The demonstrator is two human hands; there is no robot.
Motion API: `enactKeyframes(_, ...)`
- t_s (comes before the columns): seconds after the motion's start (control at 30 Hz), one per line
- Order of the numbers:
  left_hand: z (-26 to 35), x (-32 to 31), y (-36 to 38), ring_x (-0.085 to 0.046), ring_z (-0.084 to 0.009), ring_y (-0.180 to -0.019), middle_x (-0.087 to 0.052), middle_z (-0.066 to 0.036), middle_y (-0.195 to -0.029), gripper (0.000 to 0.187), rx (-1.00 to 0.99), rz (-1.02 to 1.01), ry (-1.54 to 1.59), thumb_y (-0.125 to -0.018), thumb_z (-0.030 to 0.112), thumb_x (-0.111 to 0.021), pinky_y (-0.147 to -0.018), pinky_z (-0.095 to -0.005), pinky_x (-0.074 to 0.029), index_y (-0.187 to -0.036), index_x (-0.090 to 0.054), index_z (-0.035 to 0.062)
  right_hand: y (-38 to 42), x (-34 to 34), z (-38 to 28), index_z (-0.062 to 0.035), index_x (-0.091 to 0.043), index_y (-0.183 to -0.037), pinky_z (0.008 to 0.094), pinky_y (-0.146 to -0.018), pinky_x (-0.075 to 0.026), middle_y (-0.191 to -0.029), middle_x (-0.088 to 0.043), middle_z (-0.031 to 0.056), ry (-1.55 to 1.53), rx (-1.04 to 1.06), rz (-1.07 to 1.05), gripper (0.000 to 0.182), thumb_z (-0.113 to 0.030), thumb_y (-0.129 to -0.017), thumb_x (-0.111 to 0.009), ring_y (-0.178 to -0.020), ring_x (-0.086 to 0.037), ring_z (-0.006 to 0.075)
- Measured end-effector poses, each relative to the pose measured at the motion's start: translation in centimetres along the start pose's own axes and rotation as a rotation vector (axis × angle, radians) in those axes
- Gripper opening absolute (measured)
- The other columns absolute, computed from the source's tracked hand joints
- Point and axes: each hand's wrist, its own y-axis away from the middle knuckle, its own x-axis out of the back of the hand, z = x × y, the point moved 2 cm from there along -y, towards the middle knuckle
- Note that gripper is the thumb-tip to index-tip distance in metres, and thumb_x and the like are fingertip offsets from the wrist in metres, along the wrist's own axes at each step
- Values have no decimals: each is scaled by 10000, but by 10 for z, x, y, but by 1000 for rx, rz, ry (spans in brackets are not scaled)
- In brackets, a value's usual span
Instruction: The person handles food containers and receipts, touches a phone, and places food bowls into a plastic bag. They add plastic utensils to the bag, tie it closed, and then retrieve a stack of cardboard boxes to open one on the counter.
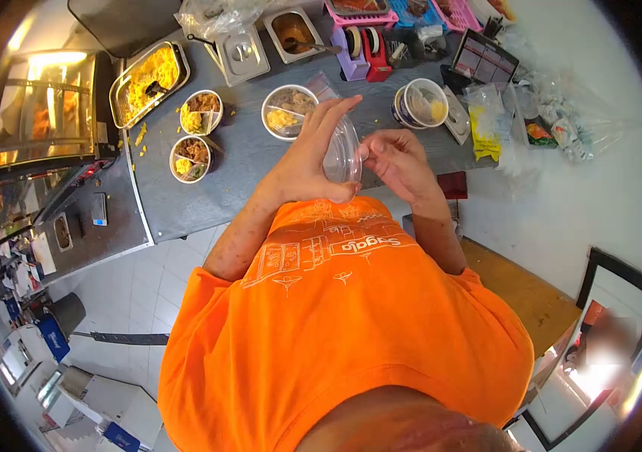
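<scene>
My left hand (302, 162) is curved round the edge of a clear round plastic lid (344, 154), held upright in front of my chest; whether it is one lid or a few nested is hard to tell. The fingers of my right hand (404, 162) are pinched at the right side of the lid. Just behind my left fingers stands an open divided paper bowl (282, 120) with yellow rice and a greyish-brown food. To the left are two more filled bowls, a far bowl (202, 113) and a near bowl (191, 159), with yellow rice and brown food.
A steel tray of yellow rice (151, 79) lies at back left, beside a lit display cabinet (46, 105). Further back are a steel lid (242, 56), a sauce pan with spoon (291, 34) and tape dispensers (362, 56). Stacked containers (423, 104) and plastic bags (490, 120) stand right.
</scene>
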Motion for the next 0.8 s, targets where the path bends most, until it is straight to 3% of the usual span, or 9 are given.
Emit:
enactKeyframes(0.5, 4, -31, -14, -377, -364, -1210, -413, -202, -1251, 990, -17, -21, 35, -480, 254, -728, -1034, -419, -282, -1364, -337, 43, 21, 28, -10, 2, -644, -924, 326, -793, -512, -897, -639, 85, -120, -114, -29, 117, -101, -877, -612, -855, -615, 170)
enactKeyframes(0.8, 8, -34, -6, -331, -300, -1284, -372, -167, -1352, 1011, 10, -49, 143, -498, 259, -699, -1065, -396, -232, -1396, -290, 36, 23, 26, -1, -12, -645, -919, 311, -796, -506, -900, -637, 72, -224, -183, -129, 104, -101, -879, -610, -863, -608, 157)
